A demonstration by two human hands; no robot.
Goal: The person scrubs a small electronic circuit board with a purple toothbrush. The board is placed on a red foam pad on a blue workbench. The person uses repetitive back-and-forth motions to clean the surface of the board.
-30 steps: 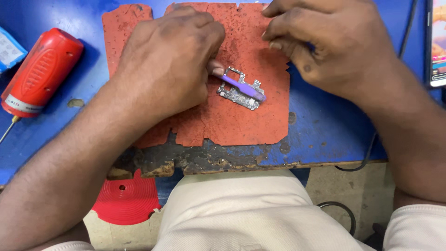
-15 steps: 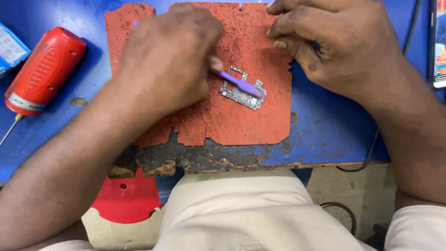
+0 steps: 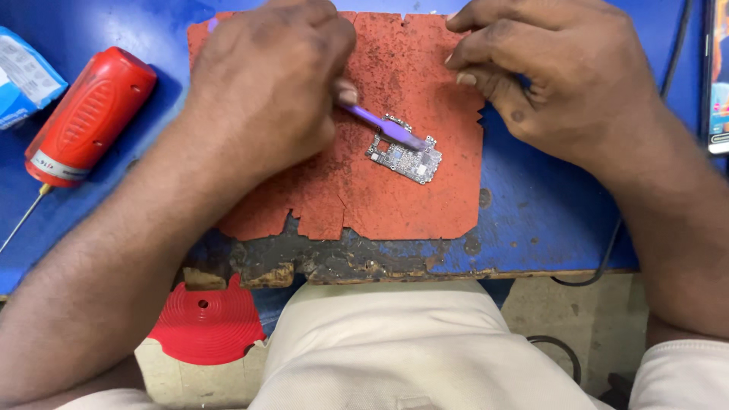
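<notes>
The small circuit board (image 3: 405,158) lies on my red mat (image 3: 395,205), long axis slanting from upper left to lower right; my left hand (image 3: 266,83) pinches a purple tool (image 3: 380,123), tip on the board; my right hand (image 3: 562,76) rests curled and empty at the mat's upper right edge.

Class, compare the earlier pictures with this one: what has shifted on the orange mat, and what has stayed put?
Hardly anything moved. The left hand still grips the purple tool, its tip on the small circuit board. The right hand remains curled on the orange mat. The red tool lies unmoved.
</notes>
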